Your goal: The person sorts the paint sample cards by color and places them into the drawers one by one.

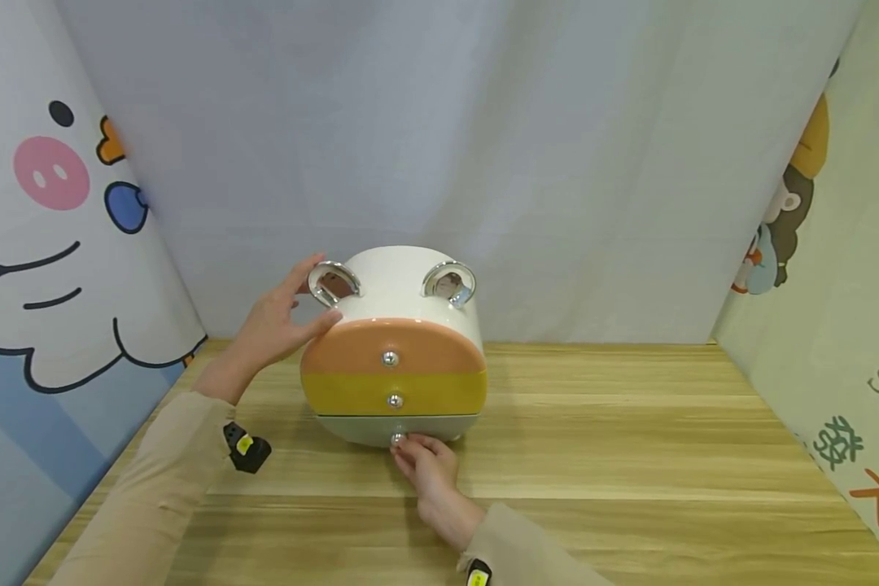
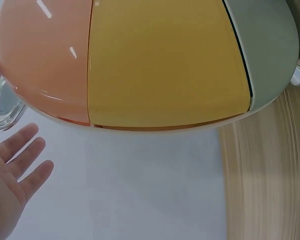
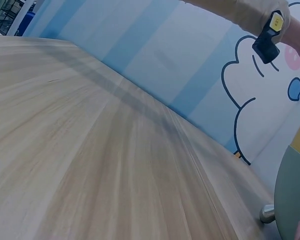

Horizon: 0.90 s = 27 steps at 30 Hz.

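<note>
A small rounded drawer cabinet [image 1: 395, 281], white on top, stands on the wooden table. Its front has an orange drawer [image 1: 344, 348], a yellow drawer [image 1: 352, 395] and a grey-green drawer [image 1: 352, 427], each with a silver knob. My left hand [image 1: 271, 321] rests at the cabinet's upper left beside a silver ring [image 1: 333, 282], thumb on the top near the front edge; the left wrist view shows its other fingers spread. With thumb and fingertips, my right hand [image 1: 435, 480] pinches the bottom knob [image 1: 397, 439]. A thin dark gap shows between the yellow and grey-green fronts.
The wooden table [image 1: 630, 439] extends to both sides of the cabinet. Behind it hangs a pale curtain [image 1: 593, 163]. Printed cartoon panels stand at left [image 1: 15, 268] and right [image 1: 835, 325]. Short silver feet [image 3: 268, 213] hold the cabinet off the table.
</note>
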Available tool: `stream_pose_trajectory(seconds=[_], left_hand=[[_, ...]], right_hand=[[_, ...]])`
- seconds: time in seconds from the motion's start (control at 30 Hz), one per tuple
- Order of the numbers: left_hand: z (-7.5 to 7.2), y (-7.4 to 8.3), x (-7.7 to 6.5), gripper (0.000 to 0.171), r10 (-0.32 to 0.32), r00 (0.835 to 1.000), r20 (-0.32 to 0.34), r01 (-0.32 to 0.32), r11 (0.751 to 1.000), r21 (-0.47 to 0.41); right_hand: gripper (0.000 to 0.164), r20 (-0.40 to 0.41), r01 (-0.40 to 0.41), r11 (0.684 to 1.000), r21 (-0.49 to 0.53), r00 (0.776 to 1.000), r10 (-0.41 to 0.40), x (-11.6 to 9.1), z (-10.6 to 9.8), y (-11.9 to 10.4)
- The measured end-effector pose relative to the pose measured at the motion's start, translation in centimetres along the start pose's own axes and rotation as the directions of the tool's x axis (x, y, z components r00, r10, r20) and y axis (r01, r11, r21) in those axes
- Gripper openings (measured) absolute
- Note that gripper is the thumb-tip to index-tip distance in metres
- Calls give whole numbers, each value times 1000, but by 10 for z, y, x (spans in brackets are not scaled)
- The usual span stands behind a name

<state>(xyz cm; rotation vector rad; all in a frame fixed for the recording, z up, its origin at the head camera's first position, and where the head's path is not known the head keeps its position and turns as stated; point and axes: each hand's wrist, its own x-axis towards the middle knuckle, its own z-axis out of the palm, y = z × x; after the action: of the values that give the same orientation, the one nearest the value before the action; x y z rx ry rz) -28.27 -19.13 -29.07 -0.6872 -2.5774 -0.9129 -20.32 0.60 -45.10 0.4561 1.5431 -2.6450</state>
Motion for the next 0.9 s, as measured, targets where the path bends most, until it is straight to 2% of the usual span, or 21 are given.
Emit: stream_pose_trajectory(seconds=[0.43,0.9], left_hand=[[1,-1,2,76,13,1000,1,-13,1000,-6],[-2,0,3,76,26,1000,13,-27,999,39]], right_hand=[[19,-41,10,1000,18,999,-10,4,4,0],[19,-92,28,999,39,995,-24,4,10,1]])
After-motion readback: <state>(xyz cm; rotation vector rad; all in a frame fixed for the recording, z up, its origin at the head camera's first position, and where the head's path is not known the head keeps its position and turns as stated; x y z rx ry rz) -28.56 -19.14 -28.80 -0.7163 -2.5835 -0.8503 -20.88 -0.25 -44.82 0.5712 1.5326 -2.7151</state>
